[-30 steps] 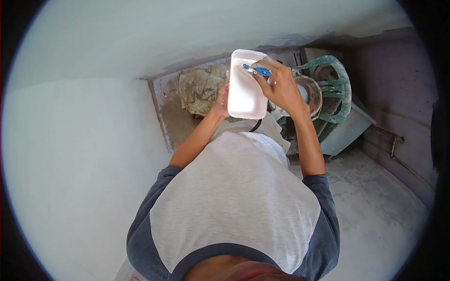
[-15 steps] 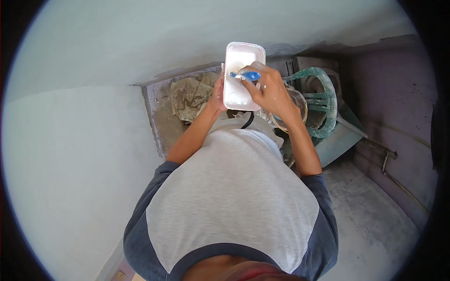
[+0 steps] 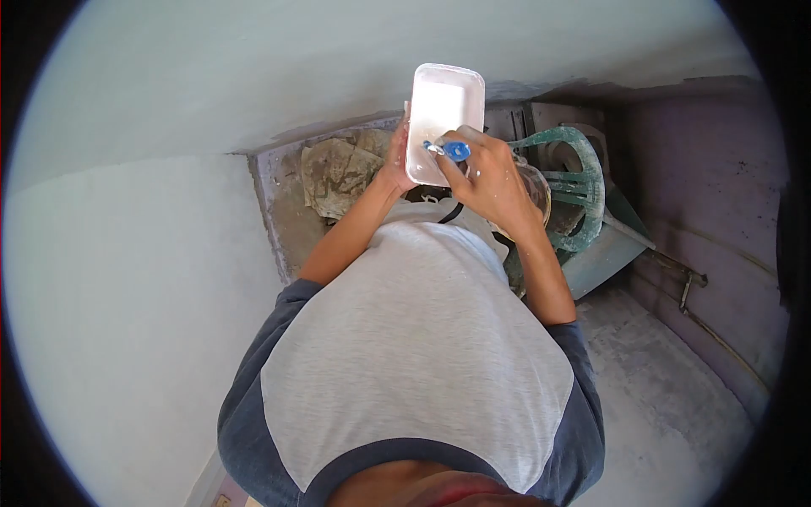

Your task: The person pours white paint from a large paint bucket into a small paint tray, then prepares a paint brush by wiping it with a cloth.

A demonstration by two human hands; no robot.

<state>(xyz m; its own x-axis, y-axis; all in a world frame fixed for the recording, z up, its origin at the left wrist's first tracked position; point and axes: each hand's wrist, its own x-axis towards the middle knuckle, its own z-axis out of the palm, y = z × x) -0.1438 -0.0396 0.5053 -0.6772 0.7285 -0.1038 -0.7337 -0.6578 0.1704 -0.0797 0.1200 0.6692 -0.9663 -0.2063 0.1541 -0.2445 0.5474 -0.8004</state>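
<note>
My left hand [image 3: 397, 163] grips the long left side of a white rectangular tray [image 3: 448, 78], held up in front of my chest. The tray's inside is coated in white. Pinched in my right hand [image 3: 494, 177] is a blue-handled paintbrush [image 3: 456, 151], its working end pointing down over the near part of the tray. That end is largely hidden by the handle and fingers. White spots dot the fingers of my right hand.
A green plastic chair [image 3: 587, 182] spattered with white stands to the right, beside a round clear container [image 3: 534, 188]. Crumpled, stained sheeting [image 3: 338, 173] lies on the floor at left. Walls [image 3: 135, 279] rise close ahead and at left; a pipe [image 3: 718, 338] runs along the right wall.
The tray has risen slightly in view. The paintbrush has shifted down toward the tray's near end, its handle now pointing more toward the camera.
</note>
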